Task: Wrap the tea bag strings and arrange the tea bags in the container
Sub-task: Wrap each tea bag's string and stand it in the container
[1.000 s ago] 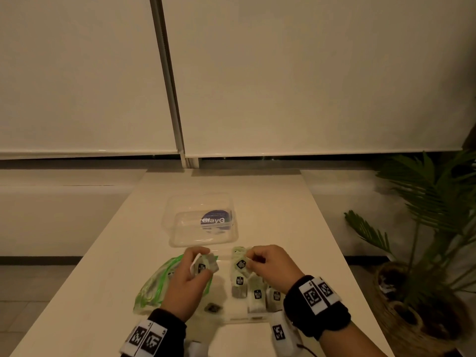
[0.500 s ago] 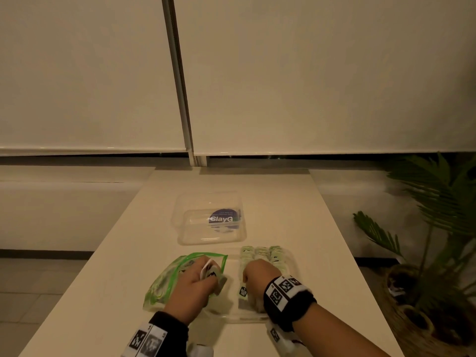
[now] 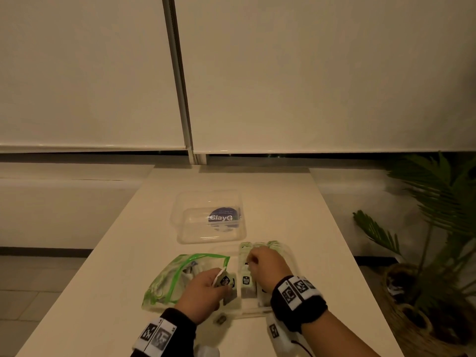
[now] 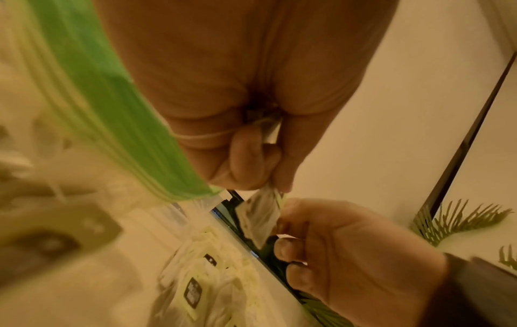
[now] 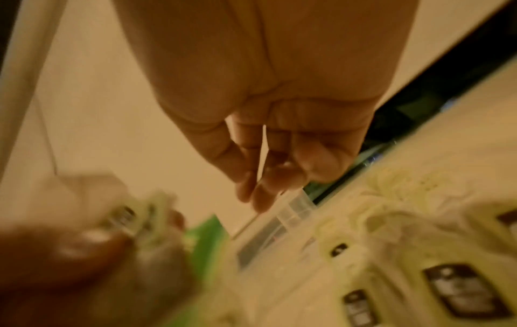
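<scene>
From the head view, a tea bag (image 3: 223, 279) is gripped by the left hand (image 3: 203, 295) beside the clear container (image 3: 268, 309), over which the right hand (image 3: 268, 266) is held. From the left wrist, curled fingers (image 4: 246, 154) are seen clamping the bag. From the right wrist, its string (image 5: 258, 192) is pinched between thumb and fingertips (image 5: 263, 197).

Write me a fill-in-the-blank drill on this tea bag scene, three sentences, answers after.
1. The left hand holds a tea bag beside the zip bag with the ____ seal.
2. The right hand pinches a thin ____.
3. The lid lies ____ the container, farther from the person.

Answers: green; string; beyond
</scene>
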A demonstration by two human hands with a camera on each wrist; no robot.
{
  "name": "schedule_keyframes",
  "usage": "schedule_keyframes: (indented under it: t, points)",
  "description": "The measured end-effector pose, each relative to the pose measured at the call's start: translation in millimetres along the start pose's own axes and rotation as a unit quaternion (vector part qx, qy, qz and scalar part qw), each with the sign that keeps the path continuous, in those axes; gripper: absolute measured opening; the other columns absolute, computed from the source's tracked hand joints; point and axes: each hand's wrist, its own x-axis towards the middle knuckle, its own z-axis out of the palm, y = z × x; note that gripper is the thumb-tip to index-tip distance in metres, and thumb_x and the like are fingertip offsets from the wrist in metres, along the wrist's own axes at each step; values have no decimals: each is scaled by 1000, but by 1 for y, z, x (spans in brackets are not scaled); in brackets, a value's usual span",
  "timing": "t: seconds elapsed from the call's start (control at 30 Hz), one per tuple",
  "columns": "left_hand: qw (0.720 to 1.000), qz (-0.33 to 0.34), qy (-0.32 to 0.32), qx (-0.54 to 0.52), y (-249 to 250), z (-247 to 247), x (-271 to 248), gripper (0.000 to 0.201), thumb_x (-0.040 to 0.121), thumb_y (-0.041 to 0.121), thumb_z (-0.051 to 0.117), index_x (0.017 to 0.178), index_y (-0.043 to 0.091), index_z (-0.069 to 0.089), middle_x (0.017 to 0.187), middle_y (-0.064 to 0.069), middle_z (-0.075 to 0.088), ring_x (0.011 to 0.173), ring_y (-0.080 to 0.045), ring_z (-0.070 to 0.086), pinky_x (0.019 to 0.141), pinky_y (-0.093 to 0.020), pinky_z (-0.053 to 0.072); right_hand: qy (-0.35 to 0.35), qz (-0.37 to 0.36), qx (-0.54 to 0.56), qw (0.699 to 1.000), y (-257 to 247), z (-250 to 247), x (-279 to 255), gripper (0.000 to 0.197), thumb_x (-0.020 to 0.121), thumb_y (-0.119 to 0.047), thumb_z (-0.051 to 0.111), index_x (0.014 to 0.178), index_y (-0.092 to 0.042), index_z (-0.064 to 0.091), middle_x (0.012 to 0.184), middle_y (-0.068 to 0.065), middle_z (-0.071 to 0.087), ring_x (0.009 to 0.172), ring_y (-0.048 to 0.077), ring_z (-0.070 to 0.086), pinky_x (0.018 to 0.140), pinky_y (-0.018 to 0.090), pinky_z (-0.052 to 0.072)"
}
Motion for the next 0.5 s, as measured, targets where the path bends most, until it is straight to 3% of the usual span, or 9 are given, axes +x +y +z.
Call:
schedule_keyframes:
  t: [0.07,0.17,0.27,0.33,0.43,0.5]
  points:
    - [1000,11,2,1,-1,-1,3,10,86,-6,58,80,3,60,58,2,55,46,-9,40,46,-23,34,8,13,168,986,-3,-11,-13,16,90,-11,53,89,-17,68,90,-6,66,83,10,60,79,26,50]
    - [999,30,-4,-14,5,0,4,8,84,-6,62,90,-6,57,65,-5,54,48,-10,42,45,-23,35,-65,-5,390,918,-16,-26,-37,11,91,-10,59,88,-12,70,74,-7,67,61,4,57,56,17,46]
    - [998,41,-24,-32,11,1,5,21,72,4,69,89,-2,57,63,-3,53,49,-10,41,45,-23,34,-75,-55,397,913,-20,-28,-47,4,87,-9,67,87,-12,68,66,-11,61,54,0,53,50,15,42]
    - [998,40,-20,-35,12,3,5,29,65,13,69,87,0,57,63,-3,53,49,-11,41,45,-23,34,-62,-64,369,925,-17,-26,-46,14,85,-3,68,80,-17,64,58,-12,57,50,-1,51,49,16,42]
    - [995,41,-8,-89,10,7,4,32,63,21,74,81,0,57,57,-2,47,46,-12,35,44,-22,30,-57,-53,364,928,-11,-24,-44,19,82,-3,69,75,-20,62,57,-10,55,48,6,52,50,23,44]
    - [992,56,8,-115,8,8,4,34,66,26,74,76,-1,56,53,-1,38,46,-13,29,44,-21,26,-63,-37,400,914,-8,-22,-44,20,82,1,69,78,-18,63,61,-7,54,48,11,54,49,26,47]
